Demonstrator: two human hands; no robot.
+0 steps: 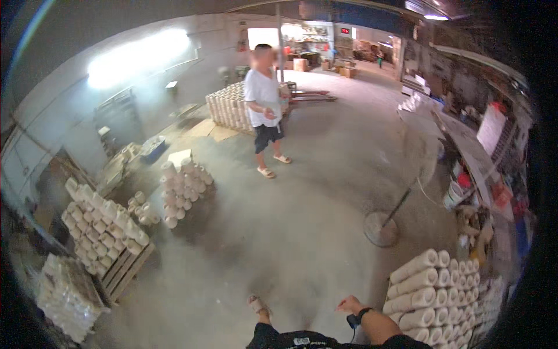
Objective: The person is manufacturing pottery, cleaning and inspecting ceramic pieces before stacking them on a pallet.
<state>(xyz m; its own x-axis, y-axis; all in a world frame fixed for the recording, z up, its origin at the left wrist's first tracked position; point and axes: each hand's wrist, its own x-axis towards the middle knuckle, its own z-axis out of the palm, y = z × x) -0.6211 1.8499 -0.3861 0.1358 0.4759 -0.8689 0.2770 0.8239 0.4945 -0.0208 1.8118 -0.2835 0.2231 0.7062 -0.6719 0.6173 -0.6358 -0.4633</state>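
My right hand (pixel 350 304) hangs in front of my body at the lower middle, seen small, its fingers loosely apart and nothing visible in it. A dark band with a small black device (pixel 356 319) sits on that wrist. Closest to the hand, on its right, is a stack of cream hollow cylinders (pixel 415 282) lying on their sides, their round open ends showing; the hand is apart from it. My left hand is out of view. One of my sandalled feet (pixel 260 305) is on the grey floor (pixel 279 244).
Ahead stands a person (pixel 264 99) in a white shirt, beside a block of stacked cylinders (pixel 228 106). More cylinders (pixel 99 230) rest on a wooden pallet (pixel 129 269) at left, with another pile (pixel 185 186) nearby. A pole on a round base (pixel 381 230) stands at right, near a cluttered bench (pixel 465 145).
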